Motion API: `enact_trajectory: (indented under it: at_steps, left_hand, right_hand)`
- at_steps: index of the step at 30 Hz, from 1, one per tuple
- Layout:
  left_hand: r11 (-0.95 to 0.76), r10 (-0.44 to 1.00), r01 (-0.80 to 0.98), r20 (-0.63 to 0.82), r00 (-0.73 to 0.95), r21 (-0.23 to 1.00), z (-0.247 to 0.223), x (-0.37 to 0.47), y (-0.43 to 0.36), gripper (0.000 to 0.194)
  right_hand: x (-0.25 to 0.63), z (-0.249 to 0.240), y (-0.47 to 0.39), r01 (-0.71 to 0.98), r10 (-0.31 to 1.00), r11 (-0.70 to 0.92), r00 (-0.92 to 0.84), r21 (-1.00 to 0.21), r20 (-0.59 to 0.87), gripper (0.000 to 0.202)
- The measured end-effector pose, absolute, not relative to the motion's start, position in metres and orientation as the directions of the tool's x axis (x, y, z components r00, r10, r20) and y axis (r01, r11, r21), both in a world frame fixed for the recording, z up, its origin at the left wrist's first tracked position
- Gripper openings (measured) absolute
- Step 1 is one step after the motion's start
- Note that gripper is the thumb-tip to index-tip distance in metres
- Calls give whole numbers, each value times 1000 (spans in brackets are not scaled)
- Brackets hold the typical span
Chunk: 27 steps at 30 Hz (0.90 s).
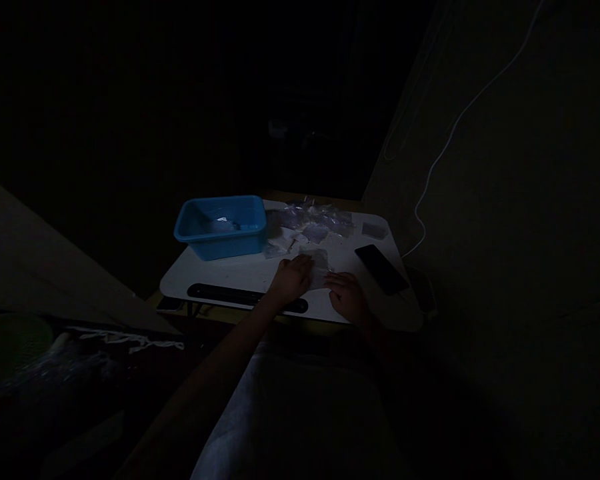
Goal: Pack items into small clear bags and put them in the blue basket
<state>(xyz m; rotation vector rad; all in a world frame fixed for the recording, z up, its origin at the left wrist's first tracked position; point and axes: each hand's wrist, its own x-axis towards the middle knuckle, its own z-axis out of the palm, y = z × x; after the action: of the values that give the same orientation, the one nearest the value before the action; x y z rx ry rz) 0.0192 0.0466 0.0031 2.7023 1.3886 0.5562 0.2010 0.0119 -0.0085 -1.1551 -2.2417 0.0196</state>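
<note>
In the dim head view, a small clear plastic bag point(319, 261) lies on the white folding table, between and under my hands. My left hand point(293, 277) rests on the bag's left side, with its fingers stretched out flat over it. At the bag's lower right edge is my right hand point(347, 295), its fingers extended and the tips touching the plastic. The low light hides what, if anything, is inside the bag. Just beyond my hands sits a loose heap of clear plastic packets point(315, 220), with a pale whitish piece point(283, 239) at its near left.
On the table point(220, 270), a blue plastic basin point(225, 247) stands at the left, something pale inside. A dark phone point(381, 269) and a flat packet point(374, 231) lie at the right. A black slot point(230, 294) runs along the front edge. A white cable point(447, 143) hangs by the wall.
</note>
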Motion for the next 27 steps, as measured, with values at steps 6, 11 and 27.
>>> enact_trajectory:
  at_steps: [6, 11, 27]
  left_hand:
    - [-729, 683, 657, 258, 683, 190, -1, 19, 49, 42]
    - [-684, 729, 701, 226, 646, 201, -1, 21, 47, 42]
    - [-517, 842, 834, 294, 453, 195, -1, 21, 46, 43]
  right_hand:
    - [201, -10, 11, 726, 731, 640, -473, -253, 491, 32]
    - [200, -12, 10, 735, 757, 615, -450, -285, 473, 32]
    - [199, -9, 6, 774, 770, 585, -436, -242, 466, 29]
